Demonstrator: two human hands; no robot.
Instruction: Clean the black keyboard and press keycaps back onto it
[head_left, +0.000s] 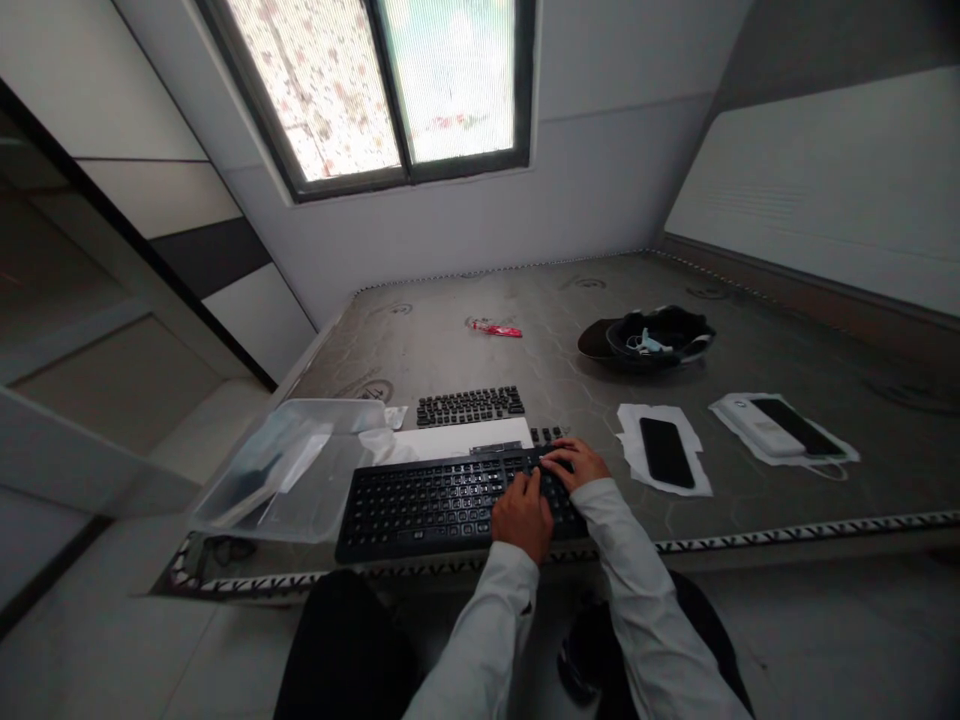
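A black computer keyboard lies along the near edge of the mattress, with many of its key positions looking bare of caps. My left hand rests over its right part, fingers curled down onto the keys. Just right of it, my right hand reaches across the number-pad end, thumb and fingertips drawn together low on the board. Anything between the fingers of either hand is too small or hidden to make out. Behind the keyboard, loose black keycaps stand in rows, and a few more keycaps sit near my right fingertips.
Left of the keyboard stands a clear plastic box with papers inside. A white sheet lies behind the keyboard. To the right are a phone, a white device with a cable and a cap. A red packet lies farther back.
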